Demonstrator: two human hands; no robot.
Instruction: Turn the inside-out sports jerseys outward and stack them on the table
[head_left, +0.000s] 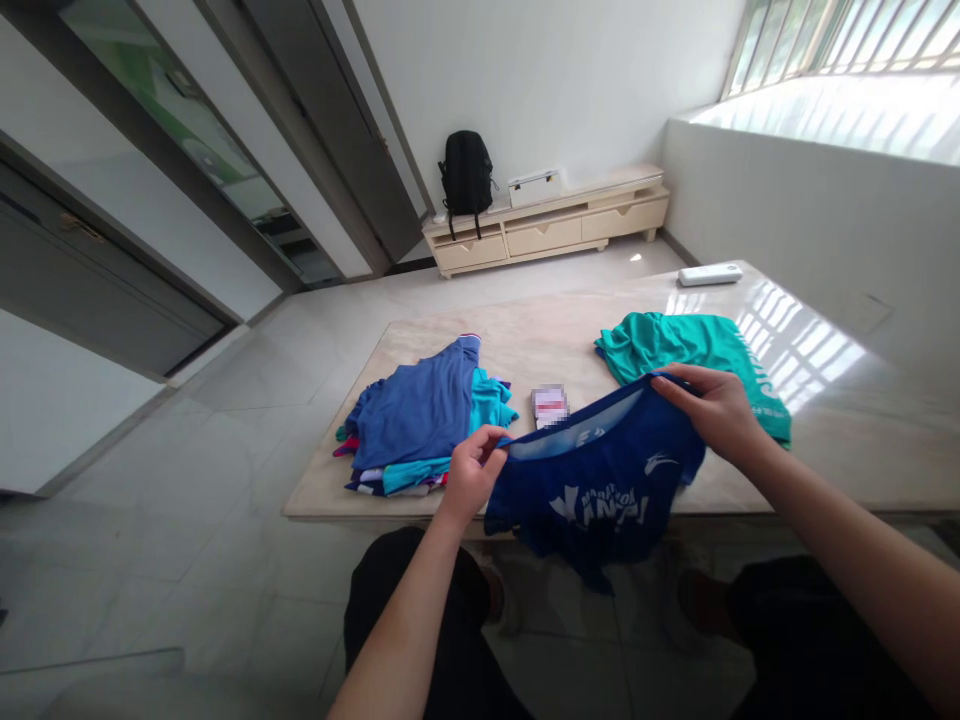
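A dark blue shirt [600, 500] with white lettering hangs between my hands at the table's near edge. My left hand [476, 470] pinches one end of its upper edge, and my right hand [709, 405] pinches the other end. The edge is stretched between them and gapes a little, so the paler inside shows. Left of my left hand lies a pile of folded clothes [420, 405], with a greyish-blue garment on top. Beyond my right hand rests a green shirt [675, 345] with white print, partly covered by that hand.
The clothes lie on a pale marble-topped table [525, 335]. A small blurred-out packet [550, 405] sits between the piles, and a white oblong device [709, 274] is at the far right corner. A low cabinet [544, 235] by the wall carries a black backpack [466, 172] and a white box [534, 188].
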